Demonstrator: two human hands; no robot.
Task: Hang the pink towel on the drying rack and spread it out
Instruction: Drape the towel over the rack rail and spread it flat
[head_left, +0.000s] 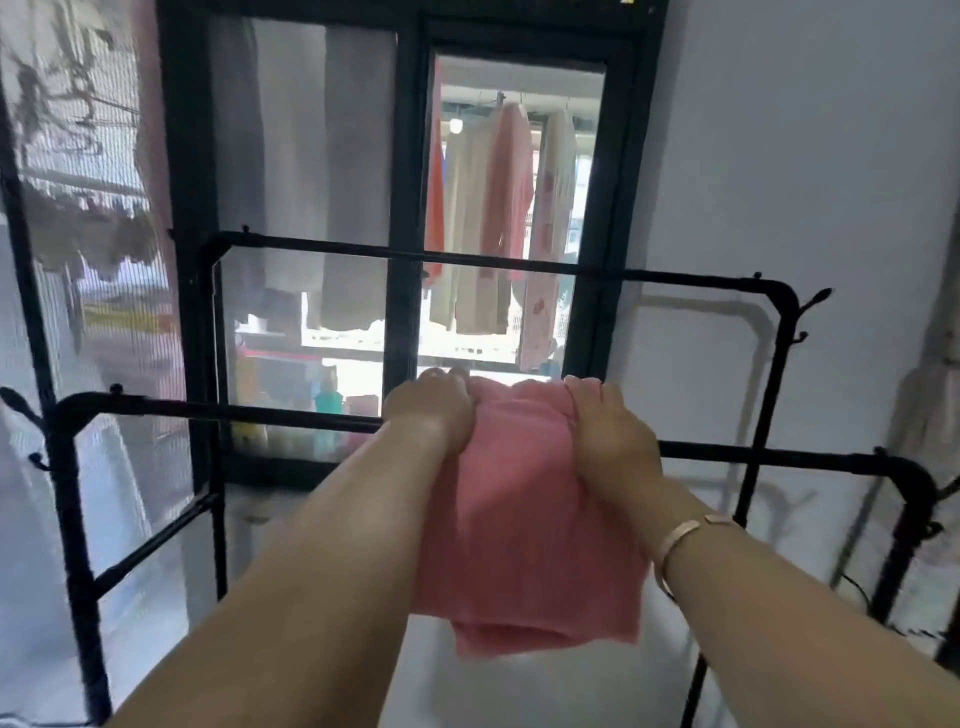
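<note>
Our left hand (434, 410) and right hand (610, 436) gripped the bunched pink towel (524, 519). It draped over the drying rack (208, 408) rail at frame centre.

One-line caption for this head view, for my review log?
Both hands, left hand and right hand, hold a bunched pink towel draped over the near bar of a black drying rack.

The pink towel (524, 519) covers the near rail of the drying rack (218, 410) between our hands, our fingertips vanish behind its bunched top, and the rack's feet are cropped.
</note>
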